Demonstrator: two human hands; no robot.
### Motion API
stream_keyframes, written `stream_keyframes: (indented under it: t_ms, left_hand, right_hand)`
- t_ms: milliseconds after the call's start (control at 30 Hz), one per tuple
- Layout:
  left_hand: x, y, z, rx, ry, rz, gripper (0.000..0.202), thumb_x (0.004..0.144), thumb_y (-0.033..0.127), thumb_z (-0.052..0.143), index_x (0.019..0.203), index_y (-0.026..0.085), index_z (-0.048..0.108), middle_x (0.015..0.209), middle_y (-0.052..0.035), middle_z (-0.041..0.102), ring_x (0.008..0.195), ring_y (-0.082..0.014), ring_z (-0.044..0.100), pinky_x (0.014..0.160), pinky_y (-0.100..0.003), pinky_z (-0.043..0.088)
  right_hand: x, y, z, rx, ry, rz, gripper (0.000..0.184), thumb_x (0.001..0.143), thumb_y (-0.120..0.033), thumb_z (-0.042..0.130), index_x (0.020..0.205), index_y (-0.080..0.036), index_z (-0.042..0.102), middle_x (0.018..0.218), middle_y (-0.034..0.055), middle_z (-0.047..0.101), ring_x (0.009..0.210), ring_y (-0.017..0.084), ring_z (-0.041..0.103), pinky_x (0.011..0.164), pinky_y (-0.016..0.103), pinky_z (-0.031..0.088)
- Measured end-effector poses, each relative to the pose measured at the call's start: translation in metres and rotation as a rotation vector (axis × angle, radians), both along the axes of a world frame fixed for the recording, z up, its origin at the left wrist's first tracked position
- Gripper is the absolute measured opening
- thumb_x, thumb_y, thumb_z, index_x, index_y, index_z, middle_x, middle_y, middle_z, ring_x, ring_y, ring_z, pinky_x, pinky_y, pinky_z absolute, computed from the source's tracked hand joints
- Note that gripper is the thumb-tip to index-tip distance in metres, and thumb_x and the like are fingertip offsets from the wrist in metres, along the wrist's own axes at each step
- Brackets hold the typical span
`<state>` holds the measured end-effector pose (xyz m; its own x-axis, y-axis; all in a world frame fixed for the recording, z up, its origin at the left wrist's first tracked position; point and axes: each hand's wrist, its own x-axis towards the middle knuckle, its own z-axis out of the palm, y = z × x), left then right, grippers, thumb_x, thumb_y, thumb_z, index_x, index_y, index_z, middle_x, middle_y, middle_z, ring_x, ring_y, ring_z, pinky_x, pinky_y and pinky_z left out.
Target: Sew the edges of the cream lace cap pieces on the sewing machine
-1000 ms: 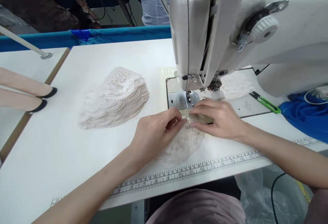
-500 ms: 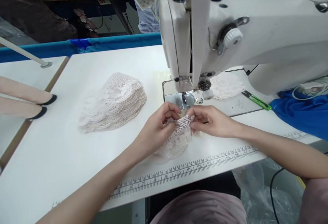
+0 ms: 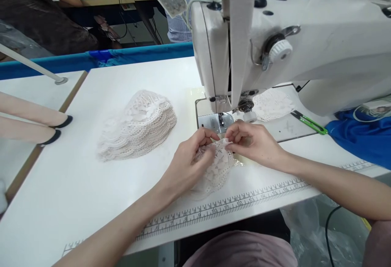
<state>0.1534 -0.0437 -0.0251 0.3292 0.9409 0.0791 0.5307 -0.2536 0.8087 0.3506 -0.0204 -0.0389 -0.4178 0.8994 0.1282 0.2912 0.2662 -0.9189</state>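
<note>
From here, with the left hand [image 3: 190, 160] and right hand [image 3: 258, 144] both pinching the upper edge of the lace piece [image 3: 219, 168] just before the presser foot [image 3: 221, 120], I'd hold it smooth and lightly taut.

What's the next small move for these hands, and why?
Probably ease the lace piece forward toward the presser foot: the left hand and right hand both hold it near its upper edge, just in front of the foot, and it seems to lie short of it.
</note>
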Motion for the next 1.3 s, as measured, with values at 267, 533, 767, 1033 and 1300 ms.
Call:
stream_keyframes:
  t_ms: [267, 533, 767, 1033, 1300]
  left_hand:
    - [0.001, 0.0, -0.013, 0.352, 0.106, -0.005, 0.028, 0.084, 0.015, 0.059, 0.068, 0.02, 0.037, 0.062, 0.0073, 0.044, 0.053, -0.0069, 0.036, 0.049, -0.021, 0.029]
    - [0.001, -0.001, -0.014, 0.45, 0.076, -0.028, 0.032, 0.083, 0.005, 0.054, 0.067, 0.02, 0.031, 0.06, 0.0078, 0.037, 0.051, -0.0065, 0.03, 0.047, -0.021, 0.024]
    - [0.001, 0.0, -0.014, 0.417, 0.049, -0.018, 0.031, 0.084, 0.01, 0.055, 0.066, 0.021, 0.032, 0.059, 0.0074, 0.038, 0.051, -0.0067, 0.031, 0.047, -0.02, 0.025]
    - [0.001, 0.0, -0.011, 0.397, 0.041, -0.026, 0.03, 0.084, 0.01, 0.053, 0.065, 0.021, 0.032, 0.059, 0.0067, 0.04, 0.052, -0.0075, 0.035, 0.048, -0.021, 0.028]
    - [-0.003, 0.0, -0.015, 0.56, 0.165, -0.085, 0.026, 0.086, 0.01, 0.052, 0.07, 0.021, 0.035, 0.062, 0.007, 0.05, 0.05, -0.0065, 0.036, 0.046, -0.02, 0.028]
  right_hand:
    - [-0.001, -0.004, -0.001, -0.045, 0.109, -0.024, 0.013, 0.075, -0.012, 0.067, 0.086, -0.018, 0.065, 0.082, -0.0006, 0.069, 0.06, 0.009, 0.064, 0.058, 0.023, 0.056]
    - [-0.001, -0.007, -0.001, 0.212, 0.059, 0.082, 0.015, 0.081, -0.007, 0.06, 0.091, -0.018, 0.062, 0.085, -0.0008, 0.066, 0.073, 0.008, 0.063, 0.066, 0.02, 0.056]
    - [-0.001, -0.008, -0.002, 0.226, 0.032, 0.058, 0.016, 0.081, -0.01, 0.061, 0.094, -0.021, 0.058, 0.083, -0.0014, 0.065, 0.072, 0.009, 0.064, 0.066, 0.022, 0.059]
    - [0.001, -0.006, -0.002, 0.331, -0.003, 0.135, 0.017, 0.083, -0.007, 0.053, 0.092, -0.02, 0.059, 0.084, -0.0005, 0.064, 0.073, 0.01, 0.062, 0.067, 0.024, 0.056]
    - [0.001, -0.006, -0.006, 0.4, -0.042, 0.145, 0.019, 0.085, -0.007, 0.051, 0.097, -0.02, 0.059, 0.086, -0.0001, 0.063, 0.073, 0.01, 0.062, 0.067, 0.025, 0.055]
